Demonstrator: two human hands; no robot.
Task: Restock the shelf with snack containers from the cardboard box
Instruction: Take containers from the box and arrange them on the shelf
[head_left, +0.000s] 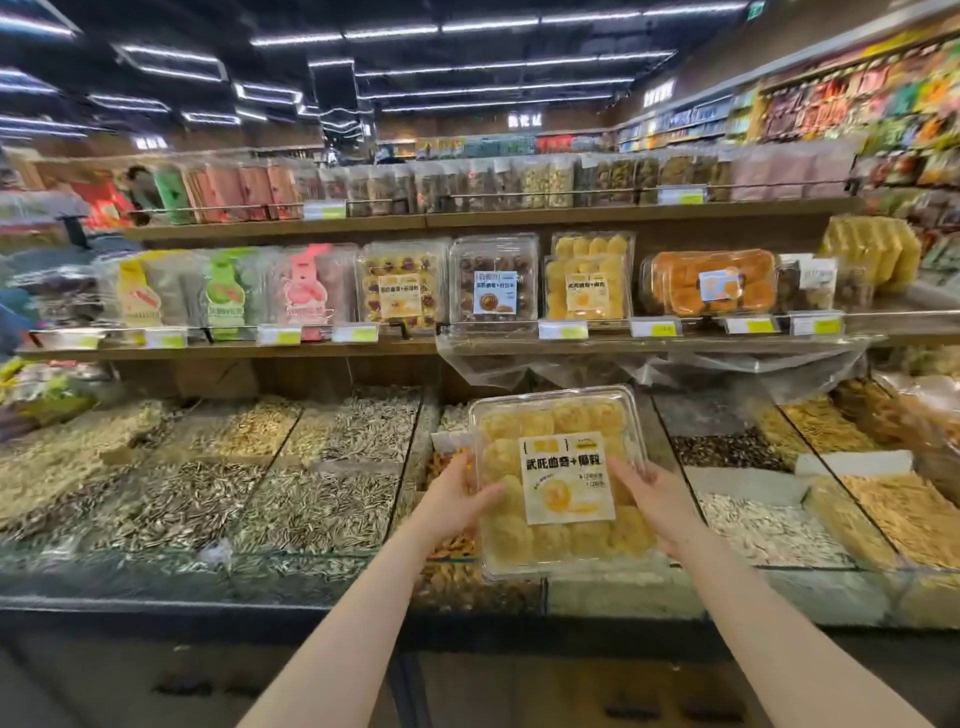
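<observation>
I hold a clear plastic snack container (563, 480) of yellow pastries with a white and yellow label, raised over the bulk bins. My left hand (457, 496) grips its left edge, thumb on the lid. My right hand (657, 501) grips its right edge the same way. On the middle shelf (234, 349) stands a matching stack of yellow pastry containers (589, 278), straight above the one I hold. Next to that stack are a container of brown pastries (493, 283) on its left and an orange one (709, 283) on its right. The cardboard box is not in view.
Bulk bins of seeds and nuts (322, 467) behind a glass front (260, 577) lie between me and the shelves. A loose plastic sheet (649, 358) hangs under the middle shelf. Bagged snacks (223, 291) fill its left part, and a top shelf (467, 213) carries more packets.
</observation>
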